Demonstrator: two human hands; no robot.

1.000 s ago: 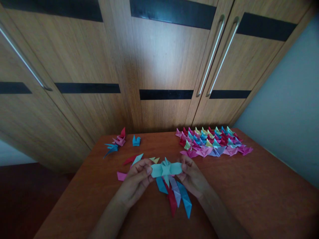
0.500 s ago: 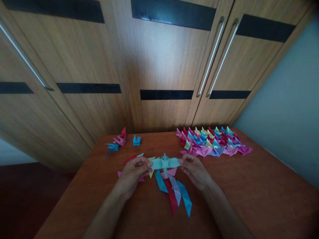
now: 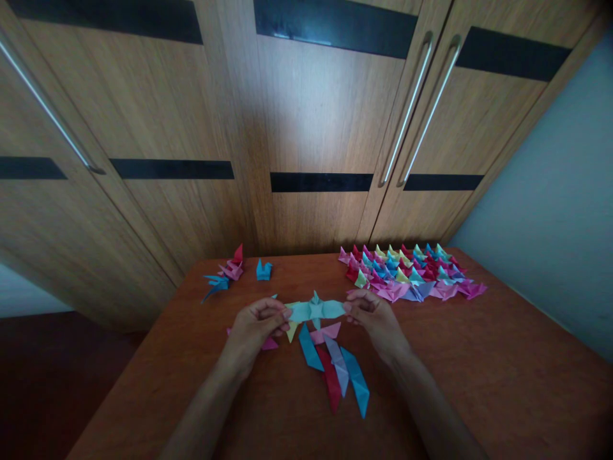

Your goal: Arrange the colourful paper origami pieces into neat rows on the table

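A pale mint-green origami crane (image 3: 316, 310) is stretched between my hands above the table, its wings spread flat to either side. The left wing tip is pinched between the thumb and fingers of my left hand (image 3: 256, 329). My right hand (image 3: 376, 319) pinches the other wing tip. Below the crane lie folded paper pieces: a blue piece (image 3: 310, 348), a pink piece (image 3: 326, 333), a red piece (image 3: 330, 380), a lilac piece (image 3: 338, 365) and another blue piece (image 3: 357, 383). A yellow piece (image 3: 292, 331) and a magenta piece (image 3: 269, 344) are partly hidden by my left hand.
Rows of colourful folded cranes (image 3: 407, 271) stand at the back right of the brown table (image 3: 460, 377). At the back left are a red and pink pair (image 3: 233, 268), a blue crane (image 3: 216, 285) and another small blue one (image 3: 263, 271). Wooden cabinet doors (image 3: 311, 115) rise behind.
Both hands have risen very slightly with the crane still held between them. The pieces on the table have not moved.
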